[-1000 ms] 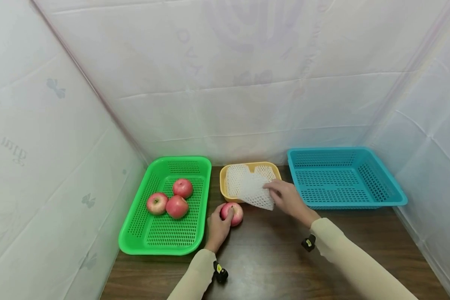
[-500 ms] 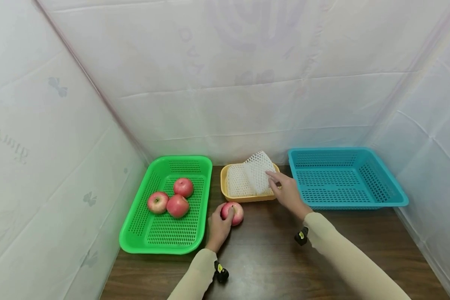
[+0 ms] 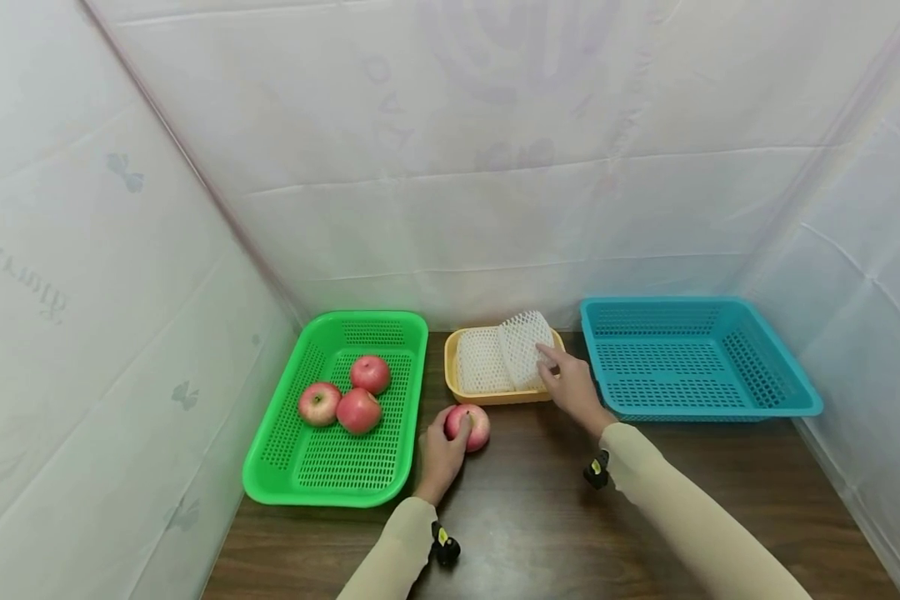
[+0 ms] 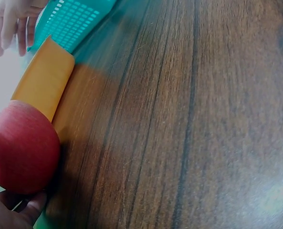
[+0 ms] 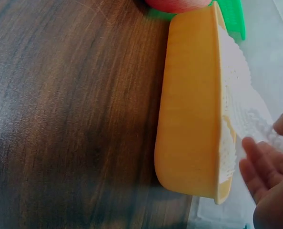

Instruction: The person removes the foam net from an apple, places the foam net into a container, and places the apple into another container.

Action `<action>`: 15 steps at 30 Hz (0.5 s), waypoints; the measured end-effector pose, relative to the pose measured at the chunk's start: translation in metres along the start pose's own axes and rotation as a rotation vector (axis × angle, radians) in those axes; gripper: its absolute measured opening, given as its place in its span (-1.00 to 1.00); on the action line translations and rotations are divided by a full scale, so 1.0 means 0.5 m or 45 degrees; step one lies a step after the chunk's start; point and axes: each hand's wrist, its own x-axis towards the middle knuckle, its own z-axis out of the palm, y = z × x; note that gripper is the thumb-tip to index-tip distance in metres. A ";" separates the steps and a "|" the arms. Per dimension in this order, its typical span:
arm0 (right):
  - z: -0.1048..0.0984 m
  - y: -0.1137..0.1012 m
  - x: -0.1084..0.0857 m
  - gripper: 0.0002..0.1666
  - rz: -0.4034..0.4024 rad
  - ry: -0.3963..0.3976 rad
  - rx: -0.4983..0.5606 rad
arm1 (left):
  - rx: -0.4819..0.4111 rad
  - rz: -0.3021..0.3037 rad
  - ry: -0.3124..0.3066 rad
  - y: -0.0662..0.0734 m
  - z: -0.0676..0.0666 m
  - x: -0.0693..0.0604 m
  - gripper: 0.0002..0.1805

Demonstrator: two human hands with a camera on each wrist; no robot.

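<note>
My left hand (image 3: 441,454) grips a red apple (image 3: 468,427) on the brown table, thumb on its near side and fingers round its left. In the left wrist view, the same apple (image 4: 25,148) is close to the yellow tray. My right hand (image 3: 570,385) pinches a white foam fruit net (image 3: 523,348) between thumb and fingertips at its right edge. The net is flat and tilted over the tray's right half. Another foam net (image 3: 483,362) lies in the yellow tray (image 3: 498,400). In the right wrist view, the other fingers (image 5: 260,167) hang loose beside the tray wall.
To the left stands a green basket (image 3: 270,475) with three apples (image 3: 358,411) in it. A blue basket (image 3: 663,362) sits at the right, with nothing seen inside. White sheeting (image 3: 495,225) hangs behind and at both sides of the table (image 3: 540,517).
My right hand drew the foam net up and back from the tray's front edge, then lowered it over the tray's right half. My left hand stayed on the apple.
</note>
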 end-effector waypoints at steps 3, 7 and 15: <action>0.004 -0.003 0.001 -0.55 0.080 -0.086 -0.087 | 0.006 0.006 0.005 0.000 0.000 -0.001 -0.50; 0.009 -0.002 0.004 -0.57 0.095 -0.160 -0.283 | -0.001 0.002 0.003 0.000 0.001 0.000 -0.51; 0.007 -0.004 0.004 -0.60 0.036 -0.165 -0.543 | -0.003 -0.006 -0.001 -0.002 0.002 0.001 -0.51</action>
